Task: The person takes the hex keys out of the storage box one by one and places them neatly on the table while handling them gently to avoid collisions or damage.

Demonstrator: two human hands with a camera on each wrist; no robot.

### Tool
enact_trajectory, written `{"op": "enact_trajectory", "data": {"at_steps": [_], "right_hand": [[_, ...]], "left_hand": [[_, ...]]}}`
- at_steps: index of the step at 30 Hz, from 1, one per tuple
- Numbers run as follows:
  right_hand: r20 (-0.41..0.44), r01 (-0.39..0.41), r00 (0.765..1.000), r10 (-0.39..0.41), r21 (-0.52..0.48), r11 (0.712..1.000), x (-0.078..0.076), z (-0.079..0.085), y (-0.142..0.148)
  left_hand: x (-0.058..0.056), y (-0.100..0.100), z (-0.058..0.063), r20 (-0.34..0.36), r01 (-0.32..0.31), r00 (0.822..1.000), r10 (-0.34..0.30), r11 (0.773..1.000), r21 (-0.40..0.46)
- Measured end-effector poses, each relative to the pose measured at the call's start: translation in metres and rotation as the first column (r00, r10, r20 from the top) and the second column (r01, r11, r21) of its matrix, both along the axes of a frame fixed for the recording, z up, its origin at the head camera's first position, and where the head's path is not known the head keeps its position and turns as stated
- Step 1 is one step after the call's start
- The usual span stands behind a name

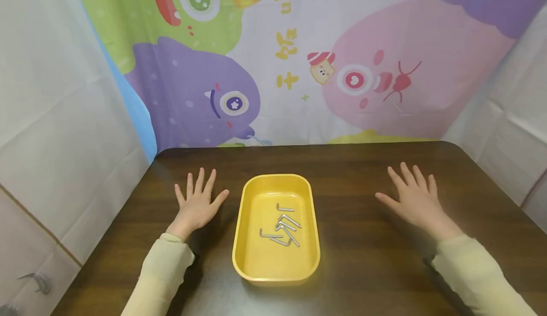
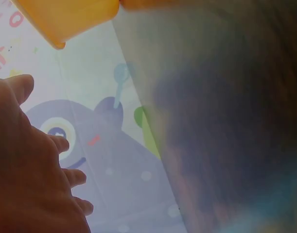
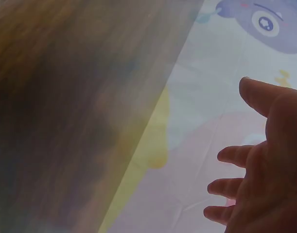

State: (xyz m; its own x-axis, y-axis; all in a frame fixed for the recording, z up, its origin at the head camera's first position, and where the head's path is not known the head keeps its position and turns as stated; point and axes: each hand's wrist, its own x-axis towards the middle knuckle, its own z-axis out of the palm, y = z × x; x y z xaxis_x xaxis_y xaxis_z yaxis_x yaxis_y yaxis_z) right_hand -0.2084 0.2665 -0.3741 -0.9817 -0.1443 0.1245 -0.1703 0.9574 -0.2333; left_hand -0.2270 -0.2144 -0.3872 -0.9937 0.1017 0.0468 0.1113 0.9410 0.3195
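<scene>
A yellow rectangular tray (image 1: 278, 271) with rounded corners stands on the dark wooden table. Several L-shaped metal hex keys (image 1: 291, 221) lie loosely in it, some crossing each other. To the left of the tray is my left hand (image 1: 196, 209), fingers spread and holding nothing. My right hand (image 1: 416, 202) is farther off on the right side, likewise spread with nothing in it. In the left wrist view, part of the tray (image 2: 75, 19) shows at the top, beyond the left hand (image 2: 34, 160). Only the right hand (image 3: 274, 165), table and cloth appear in the right wrist view.
A cloth (image 1: 295, 107) printed with cartoon monsters hangs behind the table's far edge. Pale panels flank both sides, and a grey hook (image 1: 40, 282) sits on the left one. The brown tabletop (image 1: 350, 249) extends between the tray and the right hand.
</scene>
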Motion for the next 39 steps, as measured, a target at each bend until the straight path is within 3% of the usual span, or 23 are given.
{"op": "enact_trajectory", "data": {"at_steps": [6,13,16,21,23,26,32,35,39], "right_hand": [[-0.028,-0.037,0.999,0.037,0.003,0.999,-0.005,0.004,-0.016],[-0.099,-0.133,0.987,0.127,-0.055,0.990,-0.013,0.011,-0.049],[-0.131,-0.182,0.977,0.169,-0.094,0.979,-0.017,0.011,-0.071],[-0.167,-0.272,0.954,0.248,-0.138,0.952,-0.017,0.011,-0.114],[-0.182,-0.312,0.941,0.286,-0.132,0.941,-0.015,0.012,-0.130],[-0.201,-0.375,0.915,0.350,-0.104,0.921,-0.012,0.013,-0.152],[-0.121,-0.468,0.878,0.463,-0.014,0.883,0.002,0.009,-0.186],[-0.038,-0.478,0.877,0.479,0.028,0.878,0.009,0.003,-0.197],[0.035,-0.475,0.880,0.474,0.081,0.876,0.013,-0.004,-0.207]], "left_hand": [[0.001,0.003,0.000,-0.002,0.003,1.000,-0.003,0.999,0.046],[0.000,0.015,0.005,-0.079,0.004,0.997,0.006,0.992,0.125],[0.002,0.023,0.005,-0.041,-0.005,0.999,0.015,0.973,0.231],[0.008,0.039,0.006,0.028,-0.004,1.000,-0.007,0.920,0.393],[0.010,0.045,0.007,0.052,0.006,0.998,-0.031,0.904,0.427],[0.011,0.053,0.008,0.066,0.027,0.996,-0.062,0.900,0.434],[0.012,0.060,0.005,0.076,0.026,0.995,-0.066,0.901,0.433],[0.014,0.060,0.002,0.110,0.013,0.992,-0.069,0.895,0.445],[0.015,0.060,-0.001,0.137,0.001,0.988,-0.065,0.908,0.419]]}}
